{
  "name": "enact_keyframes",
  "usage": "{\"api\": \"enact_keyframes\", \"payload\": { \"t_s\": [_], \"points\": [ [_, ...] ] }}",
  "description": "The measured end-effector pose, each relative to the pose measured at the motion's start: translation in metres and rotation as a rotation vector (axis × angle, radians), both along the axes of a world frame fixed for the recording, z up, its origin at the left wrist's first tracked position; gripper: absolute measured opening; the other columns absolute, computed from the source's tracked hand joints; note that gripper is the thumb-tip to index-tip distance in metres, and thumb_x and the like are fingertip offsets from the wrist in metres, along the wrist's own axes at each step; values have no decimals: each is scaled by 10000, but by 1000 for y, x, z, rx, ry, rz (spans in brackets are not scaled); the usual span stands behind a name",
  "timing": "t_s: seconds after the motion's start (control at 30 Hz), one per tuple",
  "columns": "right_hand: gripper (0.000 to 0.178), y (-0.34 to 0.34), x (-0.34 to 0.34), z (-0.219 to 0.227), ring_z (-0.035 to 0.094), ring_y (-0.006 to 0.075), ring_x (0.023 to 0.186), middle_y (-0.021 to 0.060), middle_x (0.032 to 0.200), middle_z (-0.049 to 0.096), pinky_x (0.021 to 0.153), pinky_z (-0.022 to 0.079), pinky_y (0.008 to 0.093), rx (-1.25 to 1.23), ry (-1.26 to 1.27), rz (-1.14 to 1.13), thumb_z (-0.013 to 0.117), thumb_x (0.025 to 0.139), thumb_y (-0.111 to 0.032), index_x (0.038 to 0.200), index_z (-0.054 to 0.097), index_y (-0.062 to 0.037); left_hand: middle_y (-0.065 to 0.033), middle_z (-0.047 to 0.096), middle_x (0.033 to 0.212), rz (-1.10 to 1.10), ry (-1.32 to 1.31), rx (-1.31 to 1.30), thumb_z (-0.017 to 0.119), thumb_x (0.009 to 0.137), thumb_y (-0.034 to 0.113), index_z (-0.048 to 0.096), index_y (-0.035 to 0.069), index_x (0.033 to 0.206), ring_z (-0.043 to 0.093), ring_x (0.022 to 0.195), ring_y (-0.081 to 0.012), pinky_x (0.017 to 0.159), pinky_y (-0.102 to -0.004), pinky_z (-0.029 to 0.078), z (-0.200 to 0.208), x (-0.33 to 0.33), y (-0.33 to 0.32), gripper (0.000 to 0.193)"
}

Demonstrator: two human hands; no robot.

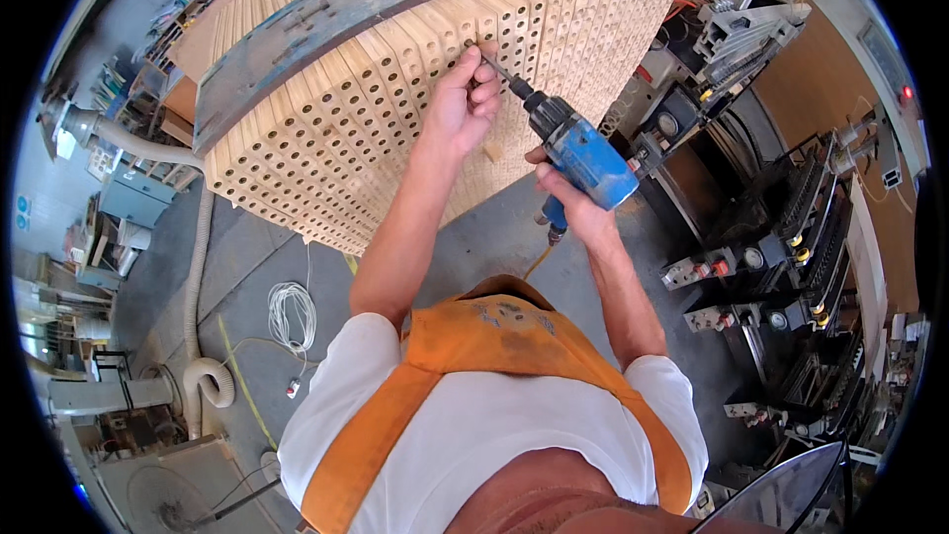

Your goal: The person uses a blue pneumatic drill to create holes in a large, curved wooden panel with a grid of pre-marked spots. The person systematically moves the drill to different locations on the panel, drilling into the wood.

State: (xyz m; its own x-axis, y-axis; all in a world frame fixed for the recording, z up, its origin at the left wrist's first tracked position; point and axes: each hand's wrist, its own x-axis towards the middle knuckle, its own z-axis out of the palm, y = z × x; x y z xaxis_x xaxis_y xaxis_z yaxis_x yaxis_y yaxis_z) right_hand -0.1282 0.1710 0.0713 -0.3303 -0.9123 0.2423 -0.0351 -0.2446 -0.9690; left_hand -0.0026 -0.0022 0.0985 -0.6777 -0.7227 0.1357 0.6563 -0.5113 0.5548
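A large stack of pale wooden slats [593,15] stands before me, its near face covered in rows of round holes. Many holes at the left and middle look dark-lined; those toward the right look plain. My right hand [583,206] grips a blue pistol-shaped power driver [591,163] with a hose at its handle. Its long thin bit [497,68] points up and left at the slats' upper holes. Beside the bit's tip, my left hand [465,104] has its fingers pinched together against the wood. What they hold, if anything, is too small to make out.
A worn grey board [326,25] lies across the stack's top. Machinery with black rails [801,257] lines the right side. A ribbed hose [198,287] runs down at the left, near a coiled white cable [292,314] on the grey floor. A yellow hose [539,262] hangs below the driver.
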Motion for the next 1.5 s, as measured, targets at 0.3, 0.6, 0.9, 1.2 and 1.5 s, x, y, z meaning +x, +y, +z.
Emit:
{"api": "enact_keyframes", "payload": {
  "t_s": [0.3, 0.6, 0.9, 1.2, 1.5],
  "points": [
    [276, 4, -2, 26, 660, 146, 907, 81, 1005, 704, 792, 527, 299, 11, 422, -109, 704, 837, -74, 1105, 648, -37, 26, 488, 769, -11, -457, 46, 496, 987, 288, 554, 20, 1065, 394, 582, -46, 462, -181, 312, -44, 23, 37, 285],
    [282, 1, -4, 15, 648, 173, 889, 92, 968, 689, 773, 514, 316, 7, 337, -100, 708, 837, -140, 1096, 644, -52, 18, 492, 765, -127, -571, 48, 498, 991, 276, 555, -3, 1165, 393, 560, -48, 464, -179, 325, -90, 42, 61, 334],
    [311, 16, -3, 15, 632, 148, 926, 64, 1012, 685, 816, 498, 303, -2, 292, -85, 701, 842, -114, 1139, 631, -55, -34, 607, 899, 140, -448, -140, 459, 996, 169, 563, 3, 1148, 427, 577, -46, 471, -183, 339, -23, 38, 37, 247],
    [364, 47, -33, 6, 640, 184, 931, 90, 987, 679, 708, 530, 303, 64, -104, 171, 721, 805, -128, 1141, 620, -35, 23, 494, 754, 27, -231, -184, 498, 991, 278, 557, 31, 1089, 378, 555, -24, 451, -156, 299, 1, 44, 29, 272],
    [263, 23, -2, -17, 633, 148, 837, 44, 938, 684, 749, 503, 299, 12, 241, -61, 730, 838, -200, 1060, 663, -78, 24, 479, 761, 159, -274, -74, 519, 982, 278, 568, 22, 1082, 383, 570, -35, 463, -173, 306, 11, 22, 19, 279]
  ]
}}
